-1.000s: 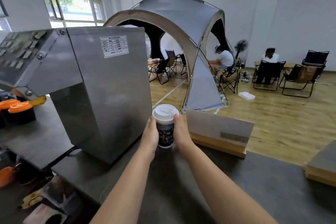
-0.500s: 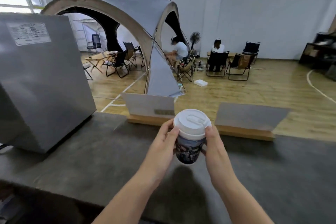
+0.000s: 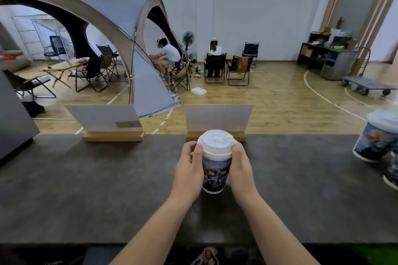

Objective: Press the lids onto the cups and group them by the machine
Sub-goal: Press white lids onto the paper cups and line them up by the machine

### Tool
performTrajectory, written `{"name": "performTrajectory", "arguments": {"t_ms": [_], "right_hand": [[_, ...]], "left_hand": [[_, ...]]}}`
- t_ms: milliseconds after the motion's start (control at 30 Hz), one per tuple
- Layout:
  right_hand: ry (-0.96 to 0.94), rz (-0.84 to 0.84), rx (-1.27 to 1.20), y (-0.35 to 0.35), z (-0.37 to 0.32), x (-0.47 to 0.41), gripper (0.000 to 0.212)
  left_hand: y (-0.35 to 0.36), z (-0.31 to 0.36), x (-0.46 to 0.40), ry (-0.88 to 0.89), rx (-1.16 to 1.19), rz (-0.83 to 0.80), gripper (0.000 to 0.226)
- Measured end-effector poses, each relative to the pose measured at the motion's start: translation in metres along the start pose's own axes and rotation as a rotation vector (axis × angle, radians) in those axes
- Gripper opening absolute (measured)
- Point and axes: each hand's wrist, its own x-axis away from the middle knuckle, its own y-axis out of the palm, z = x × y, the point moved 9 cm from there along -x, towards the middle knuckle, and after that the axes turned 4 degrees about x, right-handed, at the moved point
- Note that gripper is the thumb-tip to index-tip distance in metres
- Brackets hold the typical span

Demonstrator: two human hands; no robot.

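A printed paper cup with a white lid on top is held just above the dark counter, in the middle of the view. My left hand wraps its left side and my right hand its right side. Another lidded cup stands at the far right, with part of a second cup below it, cut off by the frame edge. A corner of the steel machine shows at the far left.
Two white sign cards in wooden bases stand along the counter's far edge. Beyond it lie a wooden floor, a grey dome tent, folding chairs, two seated people and a flat trolley.
Both hands have carried the lidded cup from beside the machine rightward to the middle of the counter. The view has swung right, so the machine is nearly out of frame and the right-hand cups appeared.
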Motion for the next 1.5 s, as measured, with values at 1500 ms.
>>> {"name": "performTrajectory", "arguments": {"t_ms": [1500], "right_hand": [[-0.196, 0.082, -0.074, 0.004, -0.023, -0.013, 0.016]], "left_hand": [[0.017, 0.01, -0.014, 0.27, 0.293, 0.201, 0.043]]}}
